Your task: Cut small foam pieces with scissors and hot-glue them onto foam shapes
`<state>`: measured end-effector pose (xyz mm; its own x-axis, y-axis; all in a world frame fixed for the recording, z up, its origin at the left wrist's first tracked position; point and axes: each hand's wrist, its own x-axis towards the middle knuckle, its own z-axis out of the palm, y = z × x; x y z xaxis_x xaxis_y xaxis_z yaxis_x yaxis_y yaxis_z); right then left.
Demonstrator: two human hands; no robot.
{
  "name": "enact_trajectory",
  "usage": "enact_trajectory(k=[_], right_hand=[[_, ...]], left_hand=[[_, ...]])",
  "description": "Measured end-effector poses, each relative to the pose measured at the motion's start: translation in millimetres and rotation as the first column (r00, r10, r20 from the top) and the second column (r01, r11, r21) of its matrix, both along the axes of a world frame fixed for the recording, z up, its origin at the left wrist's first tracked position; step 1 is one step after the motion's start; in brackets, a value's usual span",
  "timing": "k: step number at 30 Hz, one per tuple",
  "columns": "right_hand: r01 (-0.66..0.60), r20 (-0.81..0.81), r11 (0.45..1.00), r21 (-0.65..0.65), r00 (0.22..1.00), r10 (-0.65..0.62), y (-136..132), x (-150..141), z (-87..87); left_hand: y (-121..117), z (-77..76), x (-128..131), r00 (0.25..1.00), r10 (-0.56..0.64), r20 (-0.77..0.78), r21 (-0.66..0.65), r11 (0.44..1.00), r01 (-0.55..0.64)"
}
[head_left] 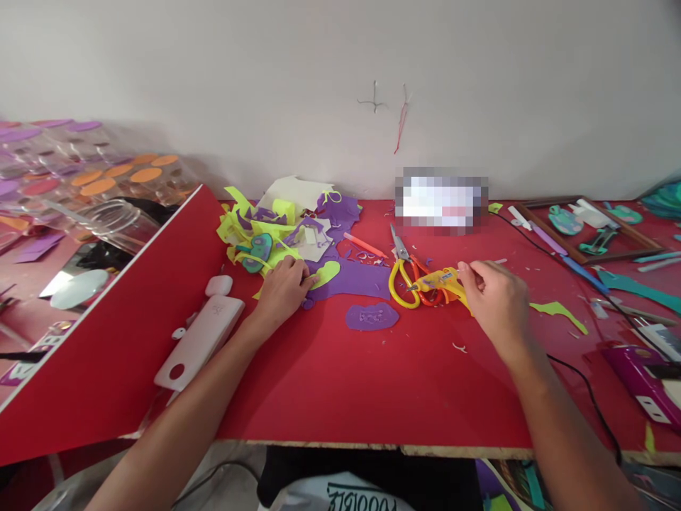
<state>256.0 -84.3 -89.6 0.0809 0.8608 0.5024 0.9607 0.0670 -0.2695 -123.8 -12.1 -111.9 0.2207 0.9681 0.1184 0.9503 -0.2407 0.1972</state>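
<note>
My left hand (286,285) is closed at the edge of a rounded lime-green foam cutout (325,273), fingertips on it. Beneath lies a purple foam sheet (362,277). My right hand (494,294) has its fingers pinched together over the rear of a yellow hot glue gun (437,280); whatever sits between the fingertips is hidden. The gun's nozzle points left, over the handles of scissors (405,280) with one yellow and one red-orange loop. A purple oval foam cutout (371,316) with glue marks on it rests nearer me.
Lime and purple foam scraps (266,220) pile up at the back left. A red board (106,341) leans beside a white power bank (199,341). On the right are a wooden frame (564,248), a black cord (579,376) and a purple device (638,383).
</note>
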Motion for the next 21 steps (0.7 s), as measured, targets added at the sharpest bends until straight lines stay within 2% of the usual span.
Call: enact_trajectory(k=[5,10,13,17,21], right_hand=[[-0.083,-0.016,0.992,0.095,0.996,0.085,-4.8,-13.8,3.4],[-0.159,0.001,0.972,0.172,0.987,0.161,-8.5,-24.2,4.6],[-0.184,0.007,0.965,0.189,0.983,0.186,-9.1,-28.3,3.6],[-0.269,-0.045,0.940,0.210,0.958,0.285,-11.3,-38.1,0.1],[-0.432,-0.076,0.868,0.245,0.884,0.461,-15.9,-54.7,-4.3]], left_hand=[[0.4,0.7,1.4,0.998,-0.045,0.045,0.050,0.998,0.042],[-1.3,8.6,6.2,0.975,-0.104,0.199,0.141,0.987,0.076],[-5.6,15.6,10.3,0.941,-0.181,0.287,0.188,0.974,0.130],[-17.3,21.4,20.0,0.852,-0.330,0.406,0.186,0.943,0.276],[-31.0,18.2,32.8,0.758,-0.480,0.442,0.165,0.874,0.458]])
